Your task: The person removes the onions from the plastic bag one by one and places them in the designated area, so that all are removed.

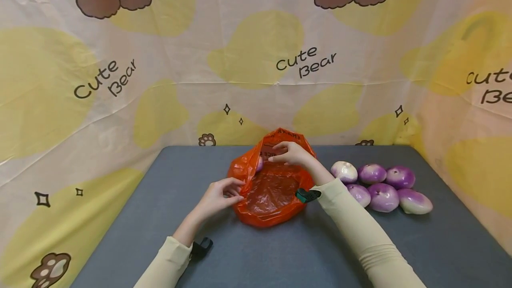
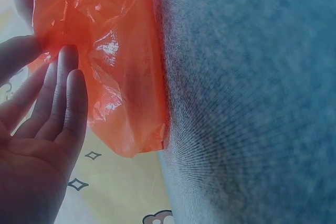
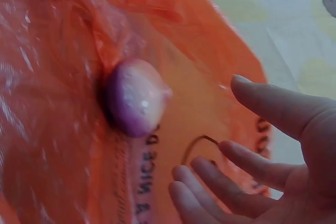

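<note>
An orange-red plastic bag (image 1: 272, 217) with black print stands with its mouth spread toward me. At its left rim, the thumb and fingertips of my left hand (image 1: 221, 197) pinch the plastic, which creases toward them in the left wrist view. Over the mouth, my right hand (image 1: 294, 154) has its fingers spread and holds nothing. A purple-and-white onion (image 3: 137, 98) is inside the bag, a little apart from the right fingertips (image 3: 181, 174). In the head view the bag's left wall partly hides this onion.
Several purple onions (image 1: 383, 197) lie in two rows on the grey table (image 1: 152, 217), right of the bag and beside my right sleeve. A patterned cloth (image 1: 256, 48) with bears and lettering hangs behind the table and along its sides.
</note>
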`<state>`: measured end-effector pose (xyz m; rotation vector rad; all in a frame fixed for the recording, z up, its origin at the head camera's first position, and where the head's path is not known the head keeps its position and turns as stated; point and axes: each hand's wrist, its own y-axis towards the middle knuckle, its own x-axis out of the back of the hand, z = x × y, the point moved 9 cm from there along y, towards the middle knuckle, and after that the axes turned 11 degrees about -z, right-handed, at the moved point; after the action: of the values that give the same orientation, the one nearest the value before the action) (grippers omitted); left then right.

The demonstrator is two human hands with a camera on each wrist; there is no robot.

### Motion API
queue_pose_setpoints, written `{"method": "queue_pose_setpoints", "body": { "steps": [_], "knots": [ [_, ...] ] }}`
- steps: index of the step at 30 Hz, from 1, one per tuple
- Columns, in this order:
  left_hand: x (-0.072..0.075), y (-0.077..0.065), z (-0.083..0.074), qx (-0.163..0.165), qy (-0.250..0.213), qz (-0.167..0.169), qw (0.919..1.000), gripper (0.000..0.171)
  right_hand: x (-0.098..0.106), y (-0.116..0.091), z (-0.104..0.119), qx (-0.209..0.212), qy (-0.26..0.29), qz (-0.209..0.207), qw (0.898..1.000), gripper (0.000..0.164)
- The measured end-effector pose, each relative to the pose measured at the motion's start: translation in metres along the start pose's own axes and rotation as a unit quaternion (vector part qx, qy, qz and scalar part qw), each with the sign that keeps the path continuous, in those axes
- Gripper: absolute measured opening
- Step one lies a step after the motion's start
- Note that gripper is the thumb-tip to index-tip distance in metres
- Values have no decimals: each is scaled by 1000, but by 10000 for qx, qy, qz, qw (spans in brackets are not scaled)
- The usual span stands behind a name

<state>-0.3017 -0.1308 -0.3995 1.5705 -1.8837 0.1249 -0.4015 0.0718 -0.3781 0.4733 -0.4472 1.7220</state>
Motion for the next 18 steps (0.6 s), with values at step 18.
{"method": "queue_pose_setpoints", "body": {
  "steps": [18],
  "knots": [
    [-2, 2, 17, 7, -89, -19, 10000, 31, -45, 38, -24, 229, -109, -1065, 9940, 60]
  ]
}}
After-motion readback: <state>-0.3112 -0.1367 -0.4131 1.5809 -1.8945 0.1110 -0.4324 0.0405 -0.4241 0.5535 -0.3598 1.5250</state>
